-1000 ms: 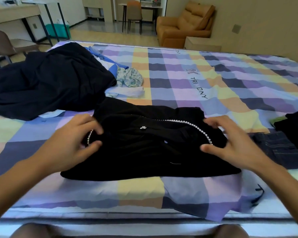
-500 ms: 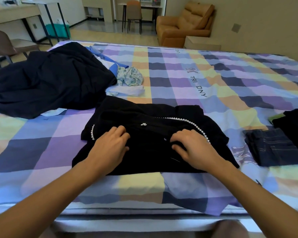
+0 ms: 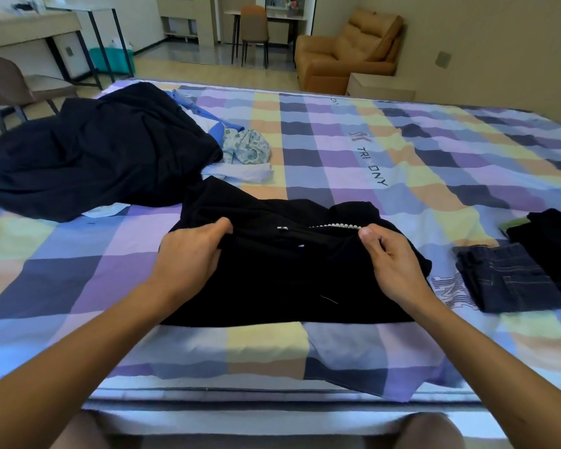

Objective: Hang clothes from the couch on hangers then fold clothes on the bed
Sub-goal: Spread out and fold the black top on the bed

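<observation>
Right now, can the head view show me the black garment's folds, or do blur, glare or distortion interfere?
Head view, focus: sharp, no blur on the left hand or right hand gripping the black garment. Head view, light: soft, no glare, yet the garment's folds sink into near-flat black; only the pearl trim stands out. Head view, distortion: wide-angle curves the bed edge.

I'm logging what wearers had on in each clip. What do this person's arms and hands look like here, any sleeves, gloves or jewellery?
Nothing is worn on them. The left hand and right hand are bare: no gloves, rings, watch or bracelet in view. Both forearms are uncovered to the picture's edge, so no sleeve shows.
</observation>
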A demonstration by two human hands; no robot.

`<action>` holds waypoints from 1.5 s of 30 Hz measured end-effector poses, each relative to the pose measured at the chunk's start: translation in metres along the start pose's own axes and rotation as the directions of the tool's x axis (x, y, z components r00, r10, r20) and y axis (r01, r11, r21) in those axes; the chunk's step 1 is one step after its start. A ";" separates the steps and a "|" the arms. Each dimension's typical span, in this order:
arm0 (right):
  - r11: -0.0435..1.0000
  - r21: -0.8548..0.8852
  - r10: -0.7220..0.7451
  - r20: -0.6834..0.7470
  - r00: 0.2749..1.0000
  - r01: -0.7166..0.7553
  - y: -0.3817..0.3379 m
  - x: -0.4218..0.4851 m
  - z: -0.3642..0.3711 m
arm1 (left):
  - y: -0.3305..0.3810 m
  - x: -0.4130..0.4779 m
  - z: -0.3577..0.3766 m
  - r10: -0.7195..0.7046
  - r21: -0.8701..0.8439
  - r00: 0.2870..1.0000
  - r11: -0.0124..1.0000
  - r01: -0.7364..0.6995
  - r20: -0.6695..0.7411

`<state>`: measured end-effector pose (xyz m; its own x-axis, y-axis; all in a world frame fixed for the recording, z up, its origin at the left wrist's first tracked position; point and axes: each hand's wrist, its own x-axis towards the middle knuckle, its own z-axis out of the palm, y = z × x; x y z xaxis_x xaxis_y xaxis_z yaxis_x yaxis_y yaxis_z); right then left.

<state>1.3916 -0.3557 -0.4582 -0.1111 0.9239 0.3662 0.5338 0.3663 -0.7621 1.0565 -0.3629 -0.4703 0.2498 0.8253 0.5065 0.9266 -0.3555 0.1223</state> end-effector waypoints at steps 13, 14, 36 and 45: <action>0.993 -0.073 -0.058 0.387 0.920 0.093 0.017 -0.026 -0.020 | -0.033 -0.042 -0.034 0.348 -0.324 0.851 0.919 -0.227 0.392; 0.992 -0.080 -0.060 0.396 0.916 0.100 0.013 -0.023 -0.022 | -0.029 -0.039 -0.038 0.356 -0.315 0.866 0.916 -0.248 0.351; 0.934 -0.351 0.108 0.090 0.990 -0.070 0.006 0.068 -0.022 | -0.027 0.073 -0.025 -0.144 -0.096 0.979 0.983 0.159 0.143; 0.850 -0.292 0.470 0.048 0.881 -0.438 0.060 0.118 -0.015 | -0.079 0.093 0.019 -0.526 -0.216 0.796 0.776 0.593 0.298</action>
<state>1.4231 -0.2262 -0.4532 0.1127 0.9917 -0.0618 0.7470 -0.1255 -0.6529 1.0119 -0.2498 -0.4490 -0.2046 0.9752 0.0844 0.8064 0.1190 0.5793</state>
